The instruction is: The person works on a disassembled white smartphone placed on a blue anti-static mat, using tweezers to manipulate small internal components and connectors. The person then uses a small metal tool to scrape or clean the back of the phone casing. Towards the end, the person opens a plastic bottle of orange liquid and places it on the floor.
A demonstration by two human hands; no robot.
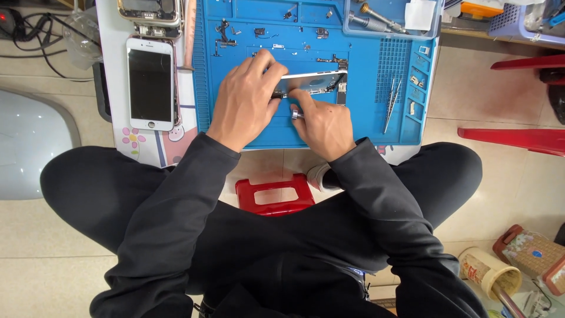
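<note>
An opened phone body (315, 82) with bare circuitry lies on a blue repair mat (365, 118). My left hand (244, 100) lies over its left end and grips it, fingers bent around the edge. My right hand (321, 121) is just below the phone and pinches a small screwdriver (297, 115), with the index finger stretched toward the phone's lower edge. The screwdriver's tip is hidden by my fingers. Both arms wear dark sleeves.
A white phone screen (150, 82) lies left of the mat, another stripped phone frame (148, 12) above it. Tweezers (391, 103) rest on the mat's right side, small screws and parts along its top. A clear tray with screwdrivers (382, 20) is top right. A red stool (273, 194) stands below.
</note>
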